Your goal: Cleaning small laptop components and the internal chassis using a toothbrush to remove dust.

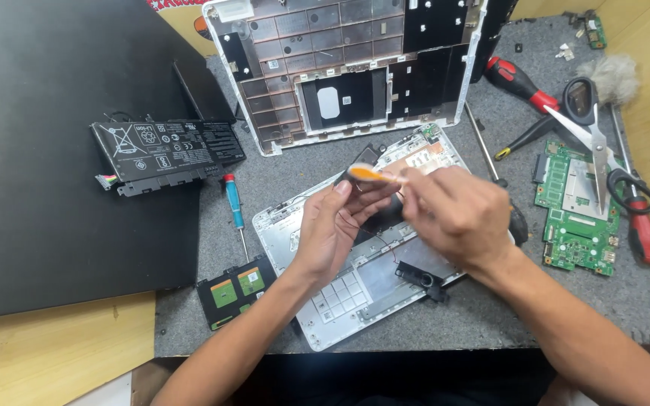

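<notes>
At the grey mat's [490,316] far edge leans a white laptop cover [340,68]; the opened white chassis [355,278] lies at its middle. Above that, the left hand [332,225] pinches a small orange-tipped part [370,174], the right hand [457,214] closing on its other end. Steady, gentle pulling seems wise.

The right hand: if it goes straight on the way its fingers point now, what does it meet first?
The right hand points left; first it would likely meet the orange piece that the left hand holds, though depth is unclear.
</notes>
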